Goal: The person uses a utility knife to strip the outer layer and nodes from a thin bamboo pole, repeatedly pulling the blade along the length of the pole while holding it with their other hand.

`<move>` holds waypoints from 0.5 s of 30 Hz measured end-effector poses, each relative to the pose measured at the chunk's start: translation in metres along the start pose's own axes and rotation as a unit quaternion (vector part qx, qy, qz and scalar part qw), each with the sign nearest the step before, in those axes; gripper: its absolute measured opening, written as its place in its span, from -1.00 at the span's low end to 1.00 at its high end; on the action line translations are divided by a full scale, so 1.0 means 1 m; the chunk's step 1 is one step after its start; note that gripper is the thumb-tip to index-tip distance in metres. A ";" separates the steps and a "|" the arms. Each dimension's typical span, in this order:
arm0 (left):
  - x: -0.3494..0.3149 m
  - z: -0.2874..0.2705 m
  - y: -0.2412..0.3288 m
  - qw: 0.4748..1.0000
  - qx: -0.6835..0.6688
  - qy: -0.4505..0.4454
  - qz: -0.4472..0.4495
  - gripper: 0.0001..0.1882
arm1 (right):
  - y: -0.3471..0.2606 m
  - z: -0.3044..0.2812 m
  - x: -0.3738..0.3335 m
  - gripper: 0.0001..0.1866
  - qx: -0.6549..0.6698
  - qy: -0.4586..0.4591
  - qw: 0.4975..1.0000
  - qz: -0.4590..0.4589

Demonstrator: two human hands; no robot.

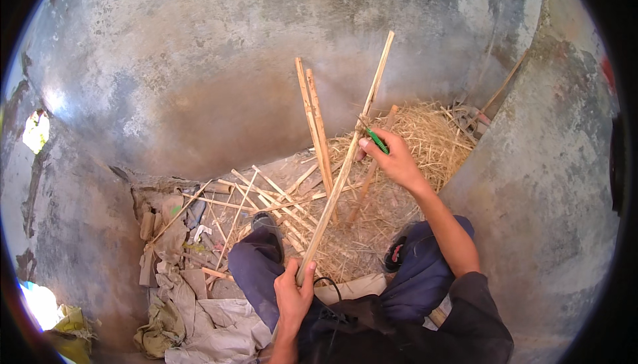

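our left hand (293,297) clasped a wooden strip (336,186), slanting lengthwise toward the floor's (399,203) far edge; our right hand (395,160), a green-handled tool (377,141).

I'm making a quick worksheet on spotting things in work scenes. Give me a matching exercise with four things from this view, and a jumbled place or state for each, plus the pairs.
Things:
1. Stick
2. Green tool
3. Straw
4. Cloths

Places or states:
A. Heaped on the floor toward the picture's right
B. Gripped near its lower end by the left hand
C. Crumpled at the picture's lower left
D. Held in the right hand

Right pairs: 1-B, 2-D, 3-A, 4-C
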State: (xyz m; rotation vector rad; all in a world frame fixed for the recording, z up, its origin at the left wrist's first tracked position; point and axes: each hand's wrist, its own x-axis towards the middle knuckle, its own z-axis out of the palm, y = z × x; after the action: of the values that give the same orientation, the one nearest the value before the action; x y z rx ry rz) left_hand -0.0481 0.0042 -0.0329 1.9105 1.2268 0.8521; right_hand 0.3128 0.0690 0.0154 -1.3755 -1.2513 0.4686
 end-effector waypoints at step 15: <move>0.005 -0.017 -0.010 0.920 -0.263 -0.245 -0.159 -0.61 | 0.033 -0.025 -0.001 -0.65 0.026 -0.001 1.000 -0.013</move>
State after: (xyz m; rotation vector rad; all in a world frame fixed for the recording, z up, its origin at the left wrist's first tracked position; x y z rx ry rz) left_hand -0.0652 0.0149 -0.0308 1.3256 0.8520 0.4277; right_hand 0.3470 0.0637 -0.0074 -1.3134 -1.2491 0.4819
